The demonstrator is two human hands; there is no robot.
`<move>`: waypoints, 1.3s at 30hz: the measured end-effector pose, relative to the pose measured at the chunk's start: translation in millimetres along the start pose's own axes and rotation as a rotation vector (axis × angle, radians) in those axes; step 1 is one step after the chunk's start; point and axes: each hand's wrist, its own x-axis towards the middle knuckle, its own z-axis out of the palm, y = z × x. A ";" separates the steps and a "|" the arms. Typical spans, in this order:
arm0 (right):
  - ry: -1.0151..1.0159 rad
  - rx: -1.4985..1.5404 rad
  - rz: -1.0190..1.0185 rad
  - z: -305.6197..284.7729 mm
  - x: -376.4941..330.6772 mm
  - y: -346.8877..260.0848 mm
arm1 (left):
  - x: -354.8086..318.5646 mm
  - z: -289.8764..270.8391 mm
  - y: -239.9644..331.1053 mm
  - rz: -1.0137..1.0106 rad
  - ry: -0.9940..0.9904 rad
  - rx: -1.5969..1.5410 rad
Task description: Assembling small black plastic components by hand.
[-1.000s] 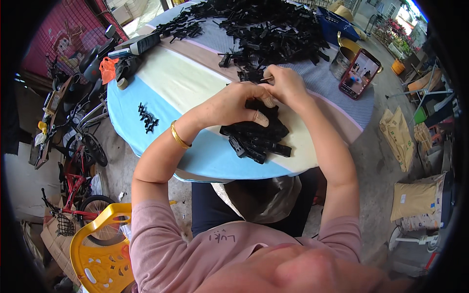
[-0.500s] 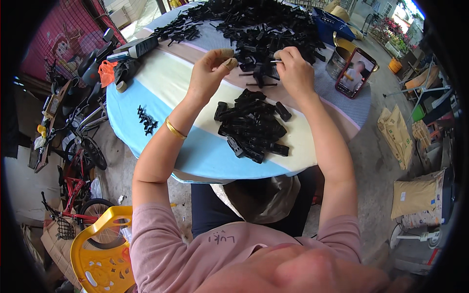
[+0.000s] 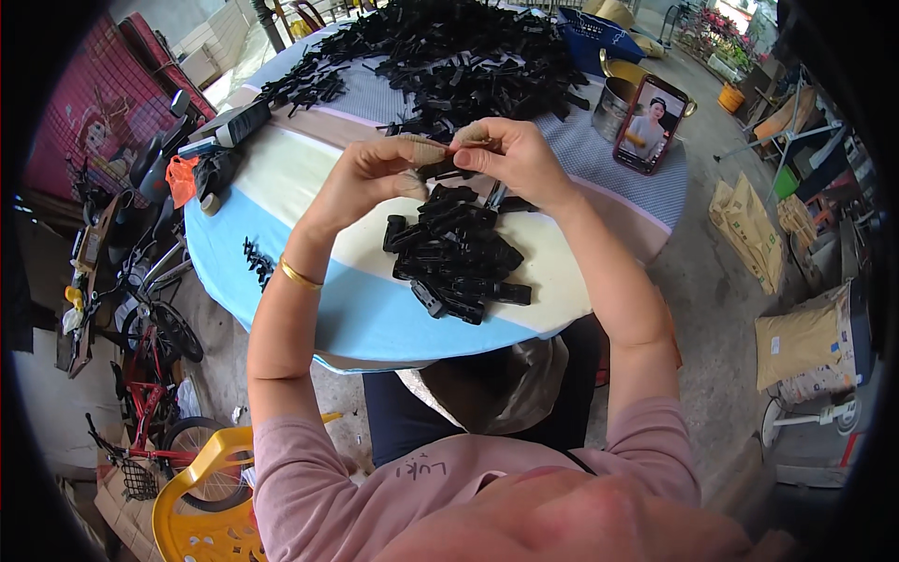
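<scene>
My left hand (image 3: 379, 178) and my right hand (image 3: 513, 164) meet over the table, fingers pinched close together. Tan coverings wrap several of my fingertips. Between the hands is a small black plastic part (image 3: 438, 172), mostly hidden by the fingers. Beneath my right hand a shiny metal piece (image 3: 495, 195) sticks out; whether that hand holds it I cannot tell. Just nearer to me lies a heap of chunky black plastic pieces (image 3: 454, 253). Beyond the hands spreads a large pile of thin black parts (image 3: 468, 70).
The round table wears a striped cloth (image 3: 365, 314). A few tiny black parts (image 3: 257, 262) lie at its left. At right, a phone (image 3: 646, 126) leans on a metal can (image 3: 611, 108), with a blue basket (image 3: 599, 42) behind. A yellow chair (image 3: 211, 496) stands at lower left.
My hands have come together from apart, and my right hand has moved left and nearer to me. The whole view has shifted slightly.
</scene>
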 end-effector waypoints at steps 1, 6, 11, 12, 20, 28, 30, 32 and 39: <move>0.019 -0.006 0.003 1.5 -0.1 -0.8 | 0.0 -2.5 1.6 -0.092 -0.049 -0.141; 0.072 0.014 0.050 4.6 -2.1 1.4 | 5.1 1.2 -5.6 -0.102 -0.103 -0.215; 0.123 -0.080 0.063 6.0 -3.1 2.3 | 5.6 18.5 -4.5 -0.235 -0.006 -0.289; 0.121 -0.080 0.064 5.9 -3.1 3.8 | 5.1 20.3 -6.2 -0.254 0.022 -0.291; 0.137 -0.143 -0.047 13.4 -0.9 10.8 | 4.9 27.8 -13.2 -0.225 0.172 -0.267; 0.160 -0.020 0.060 21.5 -5.6 8.4 | 5.6 31.8 -14.3 -0.097 0.396 -0.150; 0.154 -0.071 0.031 23.7 -5.0 10.3 | 5.3 35.2 -14.7 -0.027 0.438 -0.104; 0.151 -0.120 0.004 24.9 -5.1 10.8 | 3.5 39.6 -8.5 -0.011 0.452 -0.059; 0.124 -0.090 0.039 25.1 -7.0 8.3 | 4.2 42.1 -14.7 0.100 0.498 0.041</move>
